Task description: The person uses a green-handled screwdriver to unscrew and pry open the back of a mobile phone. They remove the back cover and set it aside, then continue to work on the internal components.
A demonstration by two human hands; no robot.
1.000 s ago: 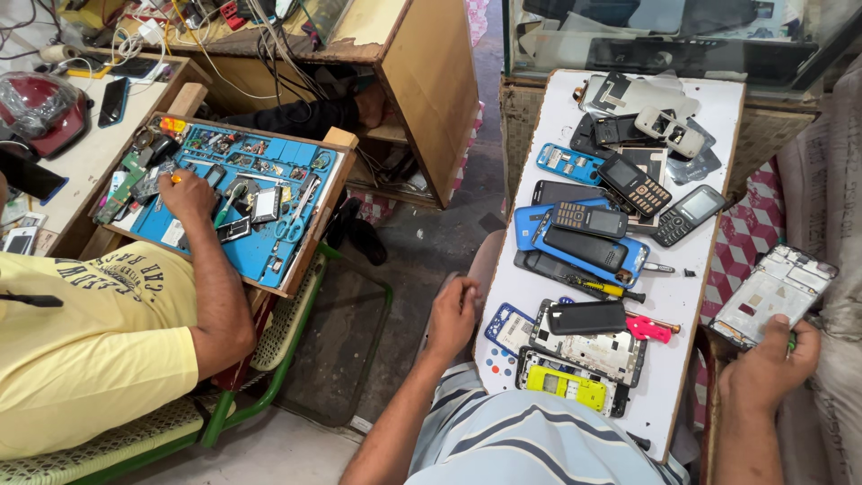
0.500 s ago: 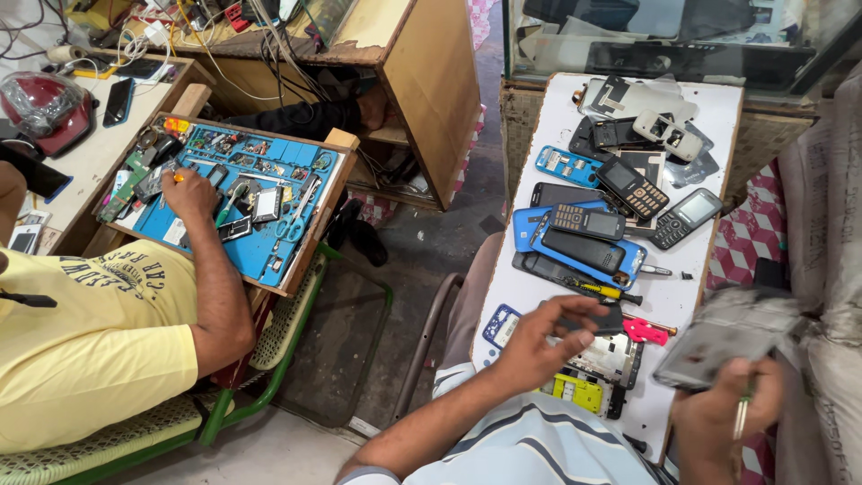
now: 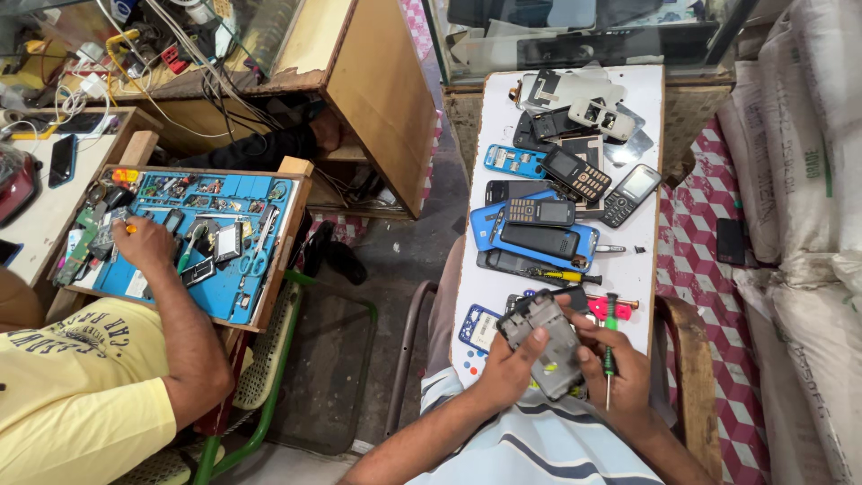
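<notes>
Narrow white table (image 3: 642, 260) is running away from the camera, crowded with keypad phones, blue phone housings (image 3: 534, 235) and loose covers; a glass display case (image 3: 575, 31) is sitting at its far end, stacked white sacks (image 3: 808, 180) are lining the right side, and a red-and-white checked cloth (image 3: 696, 233) is lying between table and sacks. Bare concrete floor is showing on the left of the table. Both of the person's hands are meeting over the near end of the table. Left hand (image 3: 510, 368) is coming in from below, fingers curled around the left edge of a grey phone chassis (image 3: 549, 341), thumb lying on top of it. Right hand (image 3: 620, 373) is closing on the chassis's right side while also pinching a green-handled screwdriver (image 3: 610, 346), held roughly upright with the thin shaft pointing down past the fingers. Chassis is being held just above the table edge, tilted, its inner side up: grey plastic frame with ribs and cutouts, possibly a board still inside, hard to tell at this resolution. Across the floor a co-worker in a yellow shirt (image 3: 81, 395) is resting a hand (image 3: 144, 242) on a blue tray of tools (image 3: 233, 296) in a wooden frame.
</notes>
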